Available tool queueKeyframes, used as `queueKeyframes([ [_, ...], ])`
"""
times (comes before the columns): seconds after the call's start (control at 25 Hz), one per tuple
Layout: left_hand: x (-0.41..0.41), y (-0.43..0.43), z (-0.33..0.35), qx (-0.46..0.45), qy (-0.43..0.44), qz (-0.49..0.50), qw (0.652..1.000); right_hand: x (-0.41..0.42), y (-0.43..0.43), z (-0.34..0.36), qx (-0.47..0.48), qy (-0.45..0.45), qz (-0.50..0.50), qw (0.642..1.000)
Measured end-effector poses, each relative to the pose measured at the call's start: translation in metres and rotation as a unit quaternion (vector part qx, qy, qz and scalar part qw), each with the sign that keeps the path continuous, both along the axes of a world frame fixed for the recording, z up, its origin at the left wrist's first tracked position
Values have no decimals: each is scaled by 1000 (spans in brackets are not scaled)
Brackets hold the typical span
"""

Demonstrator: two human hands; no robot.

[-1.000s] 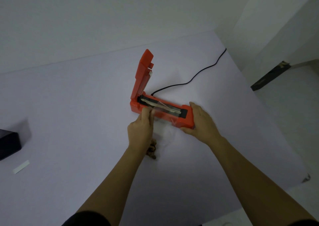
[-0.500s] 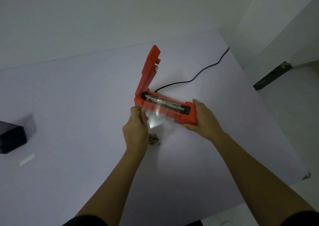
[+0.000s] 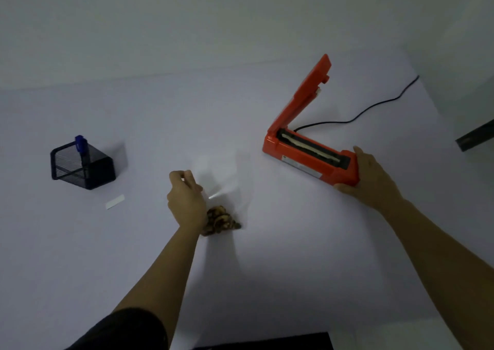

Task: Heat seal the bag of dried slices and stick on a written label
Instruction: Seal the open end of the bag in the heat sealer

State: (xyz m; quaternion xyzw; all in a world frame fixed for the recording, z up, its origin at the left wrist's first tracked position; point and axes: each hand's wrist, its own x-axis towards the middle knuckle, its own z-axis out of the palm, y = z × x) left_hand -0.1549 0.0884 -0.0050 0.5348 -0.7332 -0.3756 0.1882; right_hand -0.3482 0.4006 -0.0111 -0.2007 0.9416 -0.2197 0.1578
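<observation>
Nearest, the left hand (image 3: 185,200) has its fingers curled and pinches the upper part of the clear bag (image 3: 226,181). The bag hangs down to the table (image 3: 267,283), with the slices (image 3: 220,221) bunched at its bottom, just beside the wrist. The bag is well apart from the sealer (image 3: 310,160), whose lid stands raised. So the sealing step looks finished, I judge, though the film is too faint to show a seam. The labelling is all left to do: the label (image 3: 115,201) lies flat on the table left of the bag, with no writing I can make out, and the pen (image 3: 80,144) stands in the mesh holder (image 3: 83,168) beyond it. To the right, the right hand (image 3: 374,178) grips the sealer's near end, thumb on top and fingers wrapped under. Farthest back, the cord (image 3: 361,114) trails off toward the table's edge.
</observation>
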Motion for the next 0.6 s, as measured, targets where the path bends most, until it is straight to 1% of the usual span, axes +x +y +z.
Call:
queueKeyframes([
  [0.12, 3, -26, -14, 56, -3, -5, 998, 2, -4, 1, -1, -17, -23, 1000],
  [0.24, -2, -36, -19, 67, -36, -44, 996, 2, -5, 1, -19, -29, -38, 999],
  [0.32, -5, -37, -18, 41, -63, -62, 995, 3, -4, 0, -37, -38, -46, 998],
  [0.4, -10, -35, -17, -22, -96, -71, 993, 5, -3, -2, -65, -48, -66, 995],
  [0.44, -15, -32, -13, -54, -90, -81, 991, 6, -2, -4, -85, -56, -81, 991],
  [0.48, -23, -27, -7, -79, -61, -108, 989, 8, -2, -5, -101, -62, -96, 988],
  [0.52, -35, -21, 0, -94, -21, -154, 983, 11, -1, -7, -111, -63, -107, 986],
  [0.6, -64, -4, 16, -94, 45, -275, 956, 16, -1, -12, -118, -54, -121, 984],
])
